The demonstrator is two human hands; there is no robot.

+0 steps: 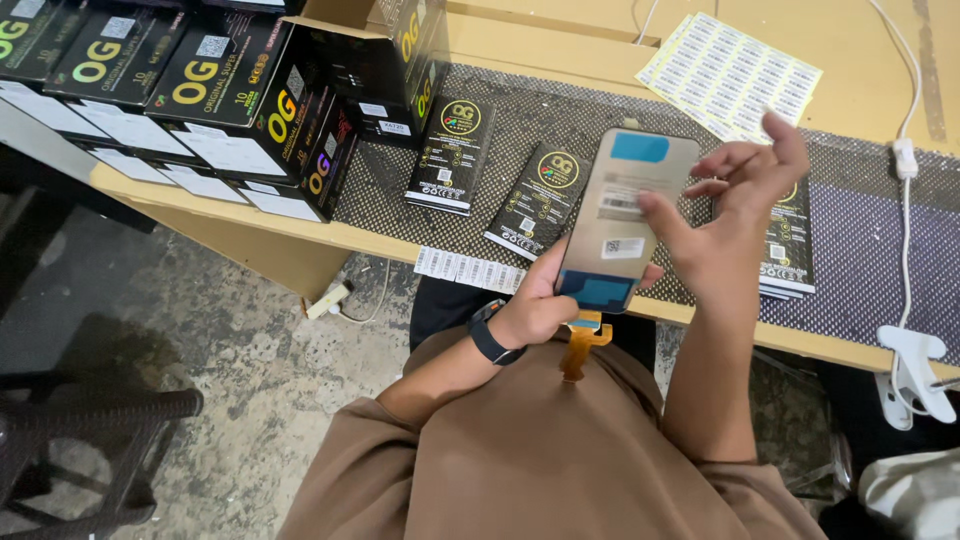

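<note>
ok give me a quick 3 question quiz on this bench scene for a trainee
1. True or false: the left hand grips the phone screen panel at its lower end.
2. Which part of the right hand presses on the panel's back? A) thumb B) little finger C) palm
3. What colour is the flex ribbon hanging below the panel?

Key
1. True.
2. A: the thumb rests on the white label, other fingers spread clear.
3. Orange.
</note>
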